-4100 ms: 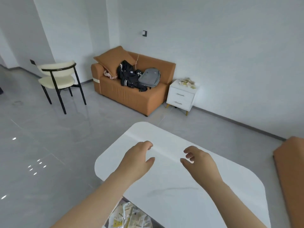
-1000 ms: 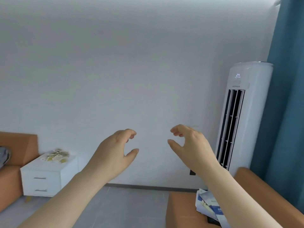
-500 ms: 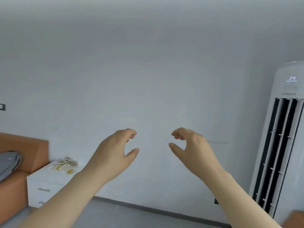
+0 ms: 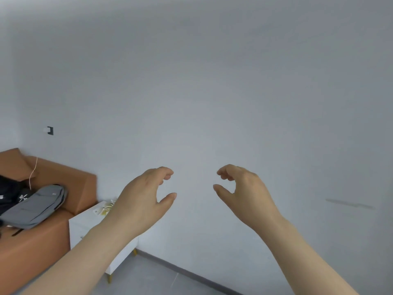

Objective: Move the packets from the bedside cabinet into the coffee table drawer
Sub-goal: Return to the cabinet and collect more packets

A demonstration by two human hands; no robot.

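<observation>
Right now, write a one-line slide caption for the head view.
Empty left hand and right hand raised toward a grey wall, packets lying on the white bedside cabinet beside the orange sofa.

Home, living-room type space. Left of the left hand [image 4: 140, 205]: orange sofa [image 4: 32, 252] with a grey backpack [image 4: 36, 207] and dark jacket [image 4: 8, 192] dumped on it. White bedside cabinet [image 4: 85, 222] just beside the sofa, partly behind that hand. Plain white wall [image 4: 212, 81] behind the right hand [image 4: 246, 196], grey floor [image 4: 153, 277] below.
</observation>
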